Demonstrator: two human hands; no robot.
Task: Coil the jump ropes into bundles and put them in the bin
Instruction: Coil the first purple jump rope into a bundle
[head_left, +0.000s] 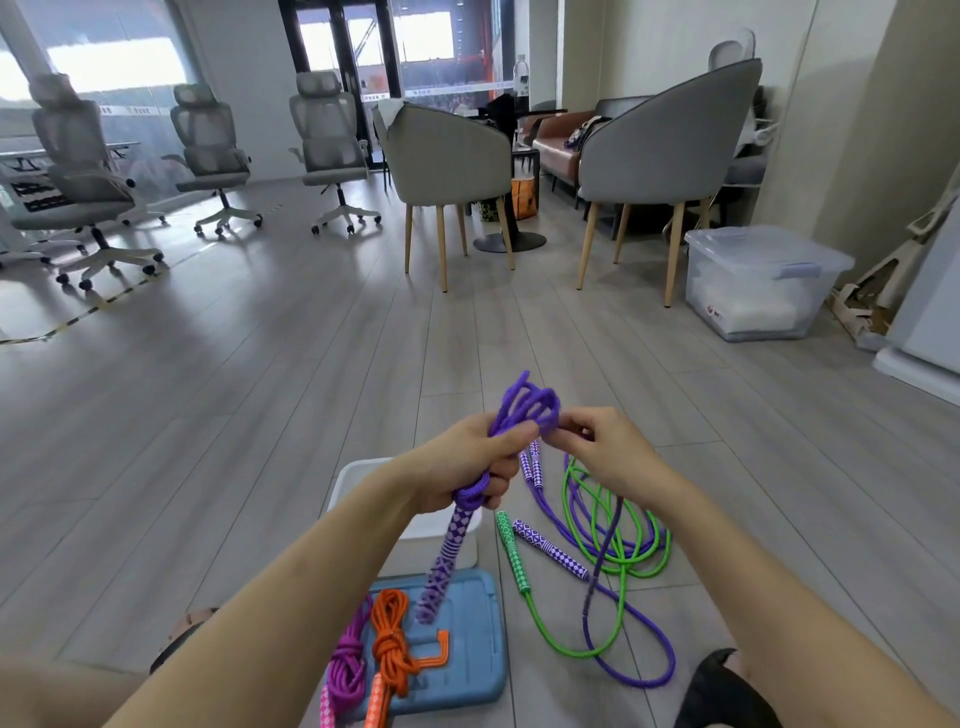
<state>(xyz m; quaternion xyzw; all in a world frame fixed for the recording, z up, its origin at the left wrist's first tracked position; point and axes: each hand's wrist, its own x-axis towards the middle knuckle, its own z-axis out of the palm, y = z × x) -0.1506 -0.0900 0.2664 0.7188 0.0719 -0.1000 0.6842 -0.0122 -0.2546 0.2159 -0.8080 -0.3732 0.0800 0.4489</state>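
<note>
My left hand (475, 457) grips a coiled purple jump rope (524, 405), and its patterned purple handle (444, 561) hangs below my fist. My right hand (597, 447) pinches the loops at the top of that bundle. Under my left forearm stands a white bin (358, 483), partly hidden. Loose on the floor to the right lie a green rope (592, 514) and another purple rope (639, 670), tangled together, with their handles beside the bin. A coiled orange rope (392, 639) and a coiled magenta rope (347, 670) rest on a blue lid (478, 639).
Two grey armchairs (447, 156) and a small round table stand ahead. A clear lidded storage box (758, 280) sits at the right by the wall. Several office chairs (213, 150) line the left windows. My feet in dark sandals (722, 686) show at the bottom.
</note>
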